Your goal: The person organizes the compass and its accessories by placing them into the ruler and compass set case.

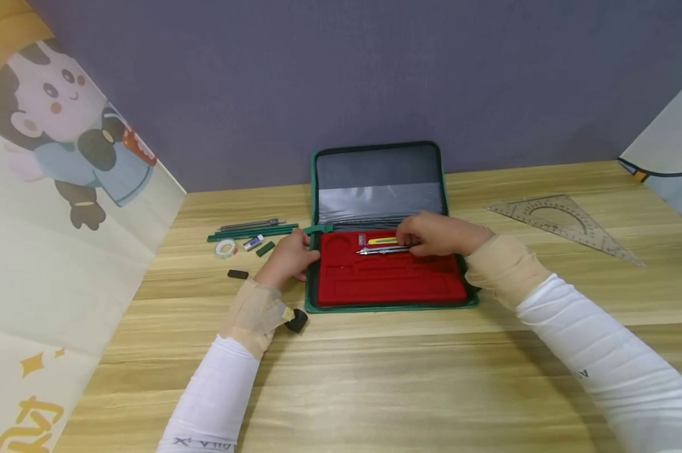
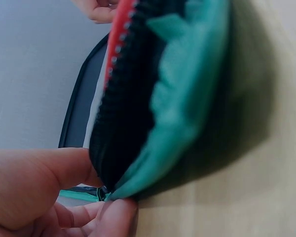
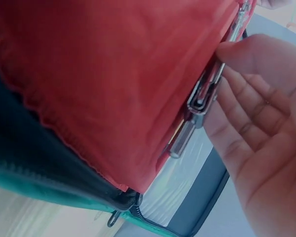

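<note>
A zip case with a green edge [image 1: 392, 308] lies open, its lid [image 1: 377, 167] leaning back against the wall. Inside is a red moulded insert [image 1: 394, 289]. My right hand [image 1: 440, 234] pinches a metal drawing compass [image 1: 379, 251] between thumb and fingers, low over the insert. In the right wrist view, the compass [image 3: 200, 106] lies along the insert's far edge. Just behind it in the head view sits a yellow utility knife [image 1: 382, 241]. With thumb and fingers, my left hand [image 1: 285, 257] pinches the case's left side; the left wrist view shows that zipped edge [image 2: 187, 108] close up.
Left of the case lie green pencils [image 1: 250, 234], a grey slim tool [image 1: 249, 224], a tape roll [image 1: 225, 248], a white-and-blue eraser [image 1: 253, 242], a small green block [image 1: 265, 249] and a black piece [image 1: 238, 274]. A clear set square [image 1: 570, 220] lies to the right.
</note>
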Demonstrator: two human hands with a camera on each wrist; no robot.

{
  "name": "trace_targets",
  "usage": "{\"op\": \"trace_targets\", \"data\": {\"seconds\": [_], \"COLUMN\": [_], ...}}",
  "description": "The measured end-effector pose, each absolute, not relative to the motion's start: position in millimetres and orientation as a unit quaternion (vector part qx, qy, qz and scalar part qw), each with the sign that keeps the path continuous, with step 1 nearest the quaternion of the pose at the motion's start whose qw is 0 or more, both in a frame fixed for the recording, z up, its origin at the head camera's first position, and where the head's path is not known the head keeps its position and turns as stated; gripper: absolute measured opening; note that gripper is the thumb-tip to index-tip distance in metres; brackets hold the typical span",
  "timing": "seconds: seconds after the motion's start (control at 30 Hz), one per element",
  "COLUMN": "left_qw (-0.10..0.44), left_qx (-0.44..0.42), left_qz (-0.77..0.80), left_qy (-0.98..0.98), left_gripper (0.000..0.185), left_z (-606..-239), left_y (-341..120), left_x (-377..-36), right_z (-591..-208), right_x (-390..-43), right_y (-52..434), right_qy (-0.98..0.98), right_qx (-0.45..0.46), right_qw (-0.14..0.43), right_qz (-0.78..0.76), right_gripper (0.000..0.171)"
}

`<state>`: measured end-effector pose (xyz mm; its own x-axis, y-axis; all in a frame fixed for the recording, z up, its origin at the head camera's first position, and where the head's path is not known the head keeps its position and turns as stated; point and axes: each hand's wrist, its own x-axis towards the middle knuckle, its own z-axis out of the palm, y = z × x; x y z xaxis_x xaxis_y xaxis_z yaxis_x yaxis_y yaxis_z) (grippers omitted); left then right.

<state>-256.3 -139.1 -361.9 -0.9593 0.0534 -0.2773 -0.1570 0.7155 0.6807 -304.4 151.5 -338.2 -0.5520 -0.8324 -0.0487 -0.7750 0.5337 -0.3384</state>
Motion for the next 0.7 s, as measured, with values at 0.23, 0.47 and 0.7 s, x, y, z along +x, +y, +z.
{"op": "trace_targets", "data": {"seconds": [0.23, 0.47, 0.7], "left_qw": [0.139, 0.143, 0.140], "left_qx": [-0.030, -0.028, -0.024], "left_qz": [0.377, 0.378, 0.382], "left_qy": [0.915, 0.914, 0.913], "left_gripper": [0.030, 0.028, 0.028], "left_z": [-363.0, -363.3, -364.0], "left_y": [-138.7, -139.4, -139.8], "left_x": [-257.3, -257.8, -258.5], "right_z": [-338.6, -338.6, -337.9], "right_x": [-302.5, -300.6, -300.5], "right_y": [154.4, 155.2, 155.1], "right_qy": [0.868, 0.868, 0.871], "right_qx": [-0.464, -0.466, -0.460], "right_qw": [0.098, 0.091, 0.092], "right_qz": [-0.148, -0.147, -0.146], "right_gripper": [0.015, 0.015, 0.015]}}
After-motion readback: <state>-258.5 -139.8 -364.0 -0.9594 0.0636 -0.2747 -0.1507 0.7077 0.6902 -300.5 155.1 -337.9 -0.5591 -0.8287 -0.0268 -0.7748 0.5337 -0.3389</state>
